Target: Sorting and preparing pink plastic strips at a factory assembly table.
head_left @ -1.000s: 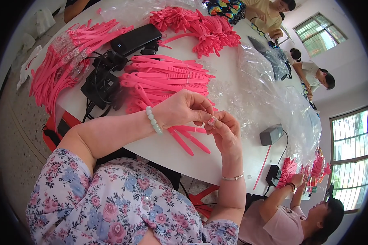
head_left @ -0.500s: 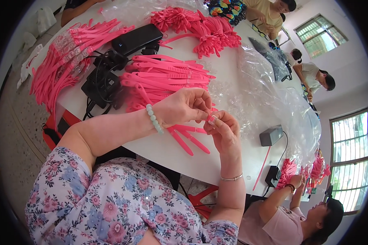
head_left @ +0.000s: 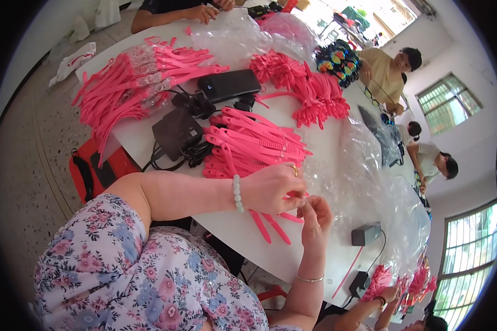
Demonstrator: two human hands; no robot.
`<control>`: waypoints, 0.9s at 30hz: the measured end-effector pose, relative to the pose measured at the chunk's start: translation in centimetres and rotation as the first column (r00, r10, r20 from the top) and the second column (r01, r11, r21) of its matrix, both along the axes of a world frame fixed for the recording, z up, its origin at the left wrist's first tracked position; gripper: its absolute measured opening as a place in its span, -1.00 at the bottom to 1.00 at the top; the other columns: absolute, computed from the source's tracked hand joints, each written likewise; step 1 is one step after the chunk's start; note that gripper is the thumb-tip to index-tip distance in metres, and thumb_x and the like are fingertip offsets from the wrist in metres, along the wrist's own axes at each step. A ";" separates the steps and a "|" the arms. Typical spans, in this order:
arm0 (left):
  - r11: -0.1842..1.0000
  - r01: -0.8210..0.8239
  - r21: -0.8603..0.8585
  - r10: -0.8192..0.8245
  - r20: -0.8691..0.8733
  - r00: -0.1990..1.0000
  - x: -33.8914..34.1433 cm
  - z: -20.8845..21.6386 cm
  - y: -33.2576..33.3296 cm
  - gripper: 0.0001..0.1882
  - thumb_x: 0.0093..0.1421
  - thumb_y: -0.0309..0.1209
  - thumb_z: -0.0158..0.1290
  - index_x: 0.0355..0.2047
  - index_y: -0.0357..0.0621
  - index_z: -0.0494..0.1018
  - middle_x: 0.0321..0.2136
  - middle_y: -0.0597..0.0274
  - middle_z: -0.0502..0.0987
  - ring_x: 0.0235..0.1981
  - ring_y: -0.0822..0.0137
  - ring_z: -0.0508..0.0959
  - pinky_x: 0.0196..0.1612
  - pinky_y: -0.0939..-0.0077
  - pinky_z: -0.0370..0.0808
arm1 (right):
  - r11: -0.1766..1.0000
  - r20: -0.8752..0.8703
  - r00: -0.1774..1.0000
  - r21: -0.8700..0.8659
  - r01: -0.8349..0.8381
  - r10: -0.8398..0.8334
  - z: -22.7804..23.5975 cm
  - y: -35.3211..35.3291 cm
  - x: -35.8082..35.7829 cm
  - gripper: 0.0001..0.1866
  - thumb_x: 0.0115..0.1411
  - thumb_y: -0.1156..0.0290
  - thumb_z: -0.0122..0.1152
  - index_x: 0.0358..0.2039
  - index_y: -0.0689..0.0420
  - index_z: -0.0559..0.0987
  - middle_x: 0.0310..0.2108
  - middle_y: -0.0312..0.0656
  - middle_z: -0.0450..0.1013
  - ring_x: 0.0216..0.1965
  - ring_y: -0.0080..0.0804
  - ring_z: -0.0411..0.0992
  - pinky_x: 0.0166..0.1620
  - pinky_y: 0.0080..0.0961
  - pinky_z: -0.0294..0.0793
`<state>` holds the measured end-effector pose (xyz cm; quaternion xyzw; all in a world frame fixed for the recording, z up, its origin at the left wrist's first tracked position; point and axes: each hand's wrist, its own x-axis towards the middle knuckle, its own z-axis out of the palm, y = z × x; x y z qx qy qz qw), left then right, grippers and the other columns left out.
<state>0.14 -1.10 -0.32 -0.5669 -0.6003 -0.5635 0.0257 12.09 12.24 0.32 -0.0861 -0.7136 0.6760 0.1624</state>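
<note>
Above the tabletop (head_left: 276,113) by its near edge, the left hand (head_left: 270,190) and right hand (head_left: 317,215) pinch a small, mostly hidden piece (head_left: 302,203) between them. Pink straps (head_left: 259,146) lie heaped just beyond.

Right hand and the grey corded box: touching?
Apart. The head view shows bare white tabletop between the right hand and the grey corded box.
</note>
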 end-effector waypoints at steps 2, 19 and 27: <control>1.000 -0.020 0.021 0.021 -0.045 0.999 0.0 0.1 0.0 -0.87 -0.09 -0.48 0.14 -0.59 -0.23 0.41 -0.58 0.13 0.39 -0.40 0.13 0.42 -0.32 0.33 0.38 | 0.996 0.012 1.000 0.085 0.027 -0.028 0.0 0.0 0.1 -0.94 0.13 0.55 0.04 -0.48 0.24 0.42 -0.53 -0.33 0.36 -0.52 -0.66 0.27 -0.42 -0.72 0.26; 0.985 -0.059 0.165 0.066 -0.036 0.997 0.8 -0.2 1.0 -0.90 -0.27 -0.62 0.04 -0.72 -0.21 0.34 -0.72 0.18 0.28 -0.61 0.17 0.35 -0.52 0.34 0.29 | 0.659 -0.299 0.947 0.689 0.302 -0.121 0.4 -0.2 0.2 -0.86 -0.14 0.67 0.14 -0.56 0.21 0.39 -0.61 -0.17 0.34 -0.63 -0.38 0.37 -0.56 -0.56 0.36; 0.984 -0.146 0.102 0.158 -0.114 0.981 0.9 0.5 0.6 -0.91 -0.19 -0.67 -0.01 -0.62 -0.27 0.33 -0.66 0.17 0.31 -0.54 0.23 0.33 -0.40 0.48 0.28 | 0.855 -0.140 0.989 0.506 0.117 -0.053 0.0 1.2 -0.5 -0.89 0.04 0.48 0.13 -0.43 0.25 0.45 -0.58 -0.17 0.40 -0.56 -0.51 0.37 -0.48 -0.59 0.36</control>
